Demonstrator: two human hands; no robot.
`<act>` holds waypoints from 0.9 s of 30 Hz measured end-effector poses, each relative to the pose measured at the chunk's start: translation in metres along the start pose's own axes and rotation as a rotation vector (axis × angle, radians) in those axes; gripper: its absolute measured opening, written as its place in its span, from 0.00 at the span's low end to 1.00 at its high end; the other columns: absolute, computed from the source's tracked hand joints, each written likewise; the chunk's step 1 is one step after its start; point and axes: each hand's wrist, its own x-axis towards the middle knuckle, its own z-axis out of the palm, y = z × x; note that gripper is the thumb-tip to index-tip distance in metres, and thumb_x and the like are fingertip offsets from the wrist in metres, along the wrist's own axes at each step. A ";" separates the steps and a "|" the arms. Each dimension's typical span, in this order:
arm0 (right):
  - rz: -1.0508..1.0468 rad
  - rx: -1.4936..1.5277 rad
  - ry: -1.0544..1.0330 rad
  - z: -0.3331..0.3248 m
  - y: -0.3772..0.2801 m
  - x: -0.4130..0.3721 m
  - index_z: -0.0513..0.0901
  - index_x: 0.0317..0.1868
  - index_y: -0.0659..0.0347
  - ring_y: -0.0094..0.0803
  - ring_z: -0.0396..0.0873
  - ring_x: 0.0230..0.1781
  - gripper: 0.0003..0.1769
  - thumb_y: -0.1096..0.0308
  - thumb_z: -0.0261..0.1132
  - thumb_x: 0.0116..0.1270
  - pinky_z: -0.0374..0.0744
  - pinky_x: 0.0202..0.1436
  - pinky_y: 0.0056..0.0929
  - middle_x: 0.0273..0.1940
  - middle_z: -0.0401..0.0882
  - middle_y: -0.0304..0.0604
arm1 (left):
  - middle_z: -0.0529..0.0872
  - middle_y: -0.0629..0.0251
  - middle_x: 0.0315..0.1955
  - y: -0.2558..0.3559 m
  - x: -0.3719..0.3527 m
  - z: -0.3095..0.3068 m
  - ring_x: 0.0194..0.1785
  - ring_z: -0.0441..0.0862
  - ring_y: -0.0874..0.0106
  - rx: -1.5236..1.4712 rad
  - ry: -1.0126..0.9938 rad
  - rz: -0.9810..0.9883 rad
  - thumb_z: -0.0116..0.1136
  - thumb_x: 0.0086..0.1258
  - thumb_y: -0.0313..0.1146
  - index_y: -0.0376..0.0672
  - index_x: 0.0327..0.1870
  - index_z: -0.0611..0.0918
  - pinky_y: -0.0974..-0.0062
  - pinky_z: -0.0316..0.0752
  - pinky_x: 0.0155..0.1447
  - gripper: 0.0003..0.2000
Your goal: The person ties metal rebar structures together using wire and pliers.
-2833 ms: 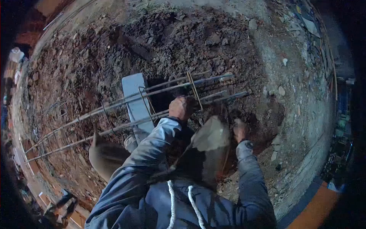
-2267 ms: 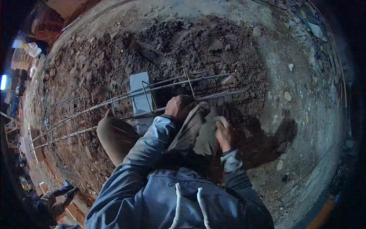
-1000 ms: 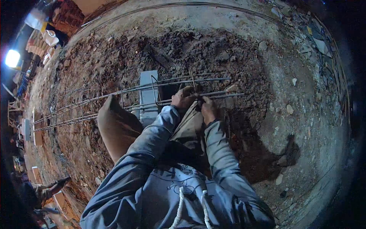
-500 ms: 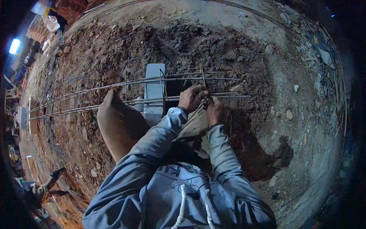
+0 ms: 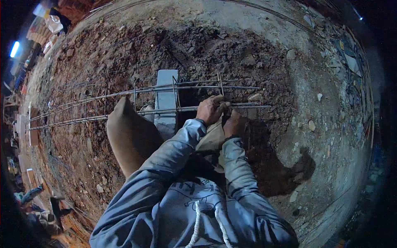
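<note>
A long cage of thin steel reinforcing bars stretches from the left across the view, with square wire stirrups along it. My left hand is closed, its fingers pinched at the lower bars close to the end stirrup. Just right of it, my right hand is also closed, with its fingertips near the left ones. Whatever the fingers hold is too small and hidden to make out. A pale grey block lies beneath the bars, left of my hands.
Rough dug soil surrounds the cage. My bent knee presses close to the bars on the left. Another block supports the cage's far left end. A person's legs show at lower left. Loose stones lie at right.
Both hands stay at the same spot on the cage, with small finger and wrist shifts. The person at lower left has changed leg position. The view has tilted slightly.
</note>
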 end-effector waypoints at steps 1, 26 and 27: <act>0.002 -0.002 -0.044 -0.006 -0.009 0.000 0.77 0.44 0.67 0.45 0.76 0.42 0.17 0.65 0.48 0.65 0.71 0.48 0.38 0.40 0.78 0.52 | 0.81 0.51 0.38 -0.002 0.000 0.000 0.41 0.78 0.52 -0.038 -0.060 -0.031 0.55 0.63 0.44 0.41 0.43 0.80 0.63 0.72 0.43 0.16; -0.355 0.212 0.014 0.011 0.044 0.015 0.79 0.43 0.69 0.43 0.78 0.34 0.12 0.73 0.57 0.60 0.74 0.39 0.36 0.35 0.80 0.52 | 0.82 0.54 0.35 -0.027 0.020 -0.007 0.44 0.80 0.58 -0.071 -0.177 -0.005 0.66 0.50 0.40 0.38 0.44 0.77 0.64 0.74 0.45 0.21; -0.355 0.214 0.011 0.014 0.055 0.016 0.79 0.43 0.69 0.43 0.78 0.34 0.12 0.73 0.57 0.60 0.74 0.39 0.36 0.35 0.80 0.52 | 0.82 0.53 0.37 -0.028 0.025 -0.011 0.44 0.80 0.57 -0.039 -0.278 0.015 0.66 0.50 0.39 0.38 0.44 0.76 0.63 0.74 0.45 0.22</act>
